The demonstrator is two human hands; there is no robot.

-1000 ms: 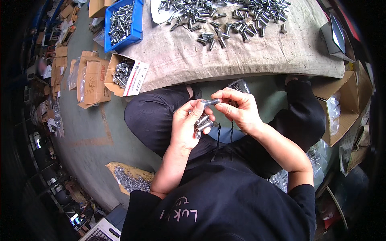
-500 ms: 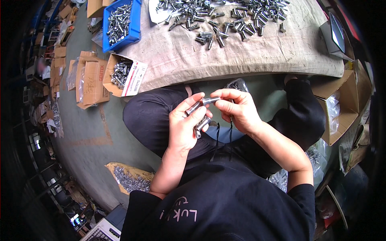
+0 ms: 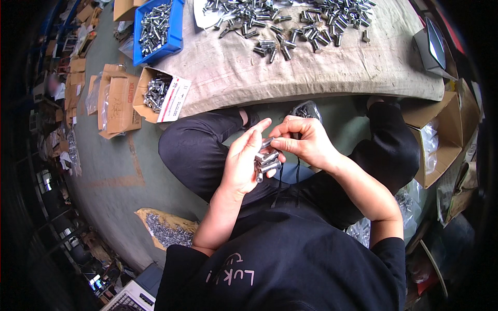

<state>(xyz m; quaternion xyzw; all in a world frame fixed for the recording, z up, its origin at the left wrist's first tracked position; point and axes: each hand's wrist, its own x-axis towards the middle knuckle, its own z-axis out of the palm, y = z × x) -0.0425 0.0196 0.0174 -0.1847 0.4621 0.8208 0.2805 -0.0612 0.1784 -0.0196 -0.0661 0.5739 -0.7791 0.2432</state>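
Observation:
My left hand [image 3: 241, 165] is cupped, fingers curled around several short silvery metal bolts [image 3: 266, 165] lying in the palm. Thumb and fingers of my right hand [image 3: 306, 141] pinch the end of one more metal bolt [image 3: 268, 142], just above the others and close to the left fingers. Both hands are over my lap, between my bent knees. On the cloth-covered table [image 3: 228, 72] in front, many similar bolts [image 3: 324, 26] lie in a loose pile. The lower ends of the bolts in the left palm show; the rest is partly covered by fingers.
At the far left stand a blue bin [image 3: 179, 39] of bolts and a small carton [image 3: 140, 98] with more inside. Another cardboard box [image 3: 120, 106] sits beside them. An open carton [image 3: 447, 140] is at right; a tablet-like device [image 3: 434, 44] rests on the table's right corner.
The right hand has brought its bolt down and left into the left palm's group. The left fingers have loosened from the upper bolt, and more bolts show in the palm.

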